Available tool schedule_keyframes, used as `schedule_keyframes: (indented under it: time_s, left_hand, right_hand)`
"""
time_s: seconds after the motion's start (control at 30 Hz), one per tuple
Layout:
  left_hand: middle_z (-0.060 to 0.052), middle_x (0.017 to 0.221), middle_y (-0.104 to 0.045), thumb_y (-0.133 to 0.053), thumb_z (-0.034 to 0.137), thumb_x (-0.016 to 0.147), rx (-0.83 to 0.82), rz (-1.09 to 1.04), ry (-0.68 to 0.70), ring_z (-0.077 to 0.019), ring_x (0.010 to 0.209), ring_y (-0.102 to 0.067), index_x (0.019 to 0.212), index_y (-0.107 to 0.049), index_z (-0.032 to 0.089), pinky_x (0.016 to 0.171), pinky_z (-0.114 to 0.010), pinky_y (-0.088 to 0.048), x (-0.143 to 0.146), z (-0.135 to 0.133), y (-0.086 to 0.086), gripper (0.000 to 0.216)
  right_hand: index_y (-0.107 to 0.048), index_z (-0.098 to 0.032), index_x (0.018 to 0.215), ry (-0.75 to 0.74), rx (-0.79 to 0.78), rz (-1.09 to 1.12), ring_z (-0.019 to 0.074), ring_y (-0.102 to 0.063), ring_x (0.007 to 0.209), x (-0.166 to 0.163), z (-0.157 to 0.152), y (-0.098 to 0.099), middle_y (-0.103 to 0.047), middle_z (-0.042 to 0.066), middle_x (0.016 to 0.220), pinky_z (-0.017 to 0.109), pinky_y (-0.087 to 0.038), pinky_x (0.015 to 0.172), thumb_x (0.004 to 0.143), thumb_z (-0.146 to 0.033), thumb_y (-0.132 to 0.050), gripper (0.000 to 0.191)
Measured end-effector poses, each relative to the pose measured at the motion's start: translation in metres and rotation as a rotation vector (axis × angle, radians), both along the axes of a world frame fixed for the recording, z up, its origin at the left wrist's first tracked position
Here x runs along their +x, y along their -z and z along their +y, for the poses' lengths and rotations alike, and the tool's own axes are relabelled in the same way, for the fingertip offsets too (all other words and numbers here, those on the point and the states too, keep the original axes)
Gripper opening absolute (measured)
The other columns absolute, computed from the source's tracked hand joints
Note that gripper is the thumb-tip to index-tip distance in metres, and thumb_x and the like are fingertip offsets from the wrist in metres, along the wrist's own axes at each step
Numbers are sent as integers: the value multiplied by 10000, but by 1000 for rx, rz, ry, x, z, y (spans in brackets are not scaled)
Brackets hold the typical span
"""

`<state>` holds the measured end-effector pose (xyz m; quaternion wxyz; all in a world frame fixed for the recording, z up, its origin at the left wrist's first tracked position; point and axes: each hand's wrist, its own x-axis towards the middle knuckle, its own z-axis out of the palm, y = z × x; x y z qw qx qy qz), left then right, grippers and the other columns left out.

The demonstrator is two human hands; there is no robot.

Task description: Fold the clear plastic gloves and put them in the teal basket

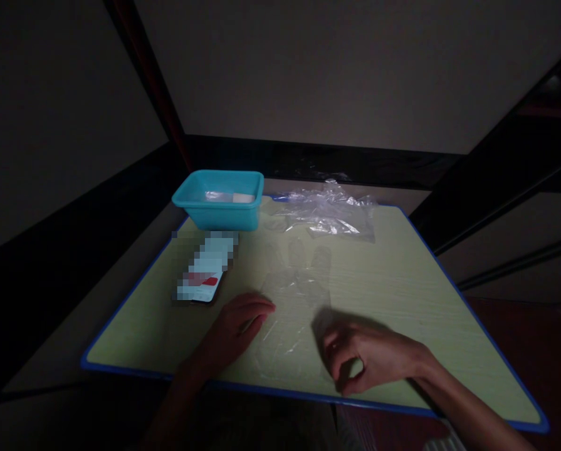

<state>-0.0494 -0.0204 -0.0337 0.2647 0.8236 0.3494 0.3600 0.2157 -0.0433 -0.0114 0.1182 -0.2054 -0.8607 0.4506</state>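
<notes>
A clear disposable plastic glove (292,319) lies flat on the table, its finger shapes pointing away from me. My left hand (242,322) is at the glove's left edge, fingers stretched out together and the thumb slightly below them. At the lower right edge of the glove is my right hand (365,354), with its fingers curled and the thumb and index fingertips close together. Whether those fingertips pinch the thin film cannot be made out. Beyond the glove, a crumpled heap of clear plastic (330,210) rests at the table's far edge.
A turquoise plastic basket (224,216) with pale items inside stands at the far left of the table. In front of it lies a phone (207,269) with a lit, blurred screen. The pale table (412,294) has a blue rim; a wall rises behind it.
</notes>
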Motion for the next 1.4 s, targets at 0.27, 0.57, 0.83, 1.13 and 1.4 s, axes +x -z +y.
schedule_keyframes:
  time_s: [0.27,0.57,0.83,1.13,1.4]
  left_hand:
    - [-59,894,-699,-482,132,820,-46,32,-13,-166,848,-637,887,-681,167,796,-314,-517,2,0,1,213]
    - [-55,892,-699,-486,130,812,-51,31,-11,-167,848,-637,893,-679,174,802,-315,-519,2,0,1,215]
    - [-62,1041,-689,-403,63,773,-97,26,-48,-177,973,-629,987,-673,172,897,-354,-496,-4,1,5,361]
    - [-76,1310,-524,-407,26,667,-72,122,137,-226,1239,-448,1279,-488,182,1040,-457,-354,-13,-9,-4,636]
    - [-128,1313,-513,-715,286,688,121,356,118,-254,1202,-490,1317,-422,176,1021,-439,-386,0,-11,-2,703]
  right_hand:
    - [-551,-186,573,-34,88,-38,84,-453,579,-5,0,2,-479,-54,591,216,-368,573,610,-1,-562,189]
    - [-539,-184,561,24,8,2,84,-448,577,-4,-2,5,-472,-47,592,219,-369,555,579,0,-529,185]
    - [-612,-148,627,257,-48,212,71,-531,596,4,-2,-12,-624,26,752,187,-433,531,655,-44,-561,119]
    - [-603,-137,659,393,-92,445,82,-605,509,11,-1,-18,-680,64,748,186,-492,463,725,-53,-583,109]
    - [-597,-144,672,478,-30,487,147,-665,646,10,-1,-17,-688,69,636,216,-510,515,751,-82,-597,101]
